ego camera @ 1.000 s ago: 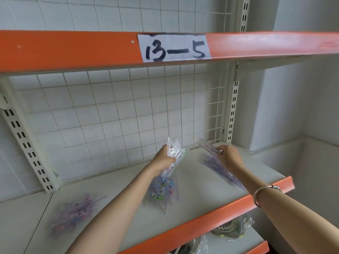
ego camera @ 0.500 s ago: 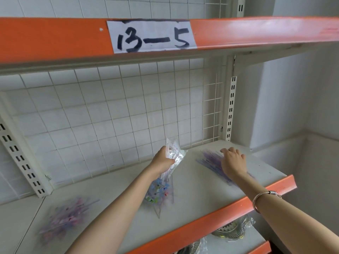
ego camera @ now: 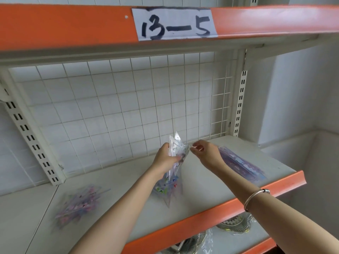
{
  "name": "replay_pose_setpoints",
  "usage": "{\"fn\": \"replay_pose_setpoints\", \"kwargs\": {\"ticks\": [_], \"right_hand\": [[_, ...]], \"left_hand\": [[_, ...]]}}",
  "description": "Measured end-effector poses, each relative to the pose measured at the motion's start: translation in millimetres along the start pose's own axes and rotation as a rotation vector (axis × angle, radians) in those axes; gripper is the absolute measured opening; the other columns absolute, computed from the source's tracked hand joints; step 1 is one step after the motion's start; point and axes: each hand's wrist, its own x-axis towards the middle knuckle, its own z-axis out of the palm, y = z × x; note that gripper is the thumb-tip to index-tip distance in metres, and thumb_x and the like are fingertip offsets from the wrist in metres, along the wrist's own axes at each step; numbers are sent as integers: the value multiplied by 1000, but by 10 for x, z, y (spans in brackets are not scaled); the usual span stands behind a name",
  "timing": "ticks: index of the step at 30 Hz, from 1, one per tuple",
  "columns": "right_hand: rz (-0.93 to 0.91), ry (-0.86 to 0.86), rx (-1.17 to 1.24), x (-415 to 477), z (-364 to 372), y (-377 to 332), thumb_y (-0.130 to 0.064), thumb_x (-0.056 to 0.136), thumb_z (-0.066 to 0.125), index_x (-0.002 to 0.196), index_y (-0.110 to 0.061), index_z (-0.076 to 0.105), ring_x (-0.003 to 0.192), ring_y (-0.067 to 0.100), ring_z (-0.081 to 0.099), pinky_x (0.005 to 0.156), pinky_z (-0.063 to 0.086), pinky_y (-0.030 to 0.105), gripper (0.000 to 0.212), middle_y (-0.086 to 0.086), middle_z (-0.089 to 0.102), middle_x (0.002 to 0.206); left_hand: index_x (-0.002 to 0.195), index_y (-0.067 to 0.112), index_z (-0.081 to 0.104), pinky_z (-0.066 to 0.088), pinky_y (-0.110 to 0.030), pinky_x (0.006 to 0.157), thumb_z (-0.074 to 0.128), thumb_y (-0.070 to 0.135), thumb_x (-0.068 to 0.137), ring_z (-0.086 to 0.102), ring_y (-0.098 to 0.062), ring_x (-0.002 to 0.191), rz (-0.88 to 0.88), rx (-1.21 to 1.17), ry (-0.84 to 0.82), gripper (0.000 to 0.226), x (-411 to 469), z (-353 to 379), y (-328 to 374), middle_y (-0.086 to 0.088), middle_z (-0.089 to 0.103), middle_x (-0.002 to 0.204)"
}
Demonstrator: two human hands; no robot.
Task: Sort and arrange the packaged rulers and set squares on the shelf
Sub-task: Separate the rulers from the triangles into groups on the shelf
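- Far left of shelf (ego camera: 128,182): loose pile of packets (ego camera: 78,204), pink and purple print, lying flat on the board; blurred, so contents are not readable.
- Left hand (ego camera: 165,159): fingers curled round a bundle of packets (ego camera: 177,146), held tilted at mid-shelf, lower end down by the board.
- Right hand (ego camera: 207,154): thumb and forefinger pinch the bundle's upper right edge. Bracelet (ego camera: 255,197) on that wrist.
- Right end: purple packets (ego camera: 242,166) flat on the board near the orange front lip, apart from both hands.
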Motion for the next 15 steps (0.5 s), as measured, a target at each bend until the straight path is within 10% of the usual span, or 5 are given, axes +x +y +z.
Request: {"fn": "replay_pose_setpoints", "kwargs": {"ticks": [6, 15], "right_hand": [[116, -129, 436, -122, 130, -218, -22, 84, 71, 88, -9, 60, 64, 15, 60, 56, 44, 22, 17, 6, 67, 81], [328, -198, 899, -233, 208, -396, -12, 92, 59, 79, -8, 61, 60, 18, 56, 58, 47, 25, 14, 7, 61, 72]], "left_hand": [[102, 21, 52, 52, -47, 90, 83, 10, 64, 62, -28, 102, -17, -55, 79, 50, -90, -150, -100, -9, 62, 115], [115, 14, 49, 55, -41, 85, 77, -1, 74, 65, -29, 101, -32, -238, 54, 51, -199, -217, -139, -14, 66, 111]]}}
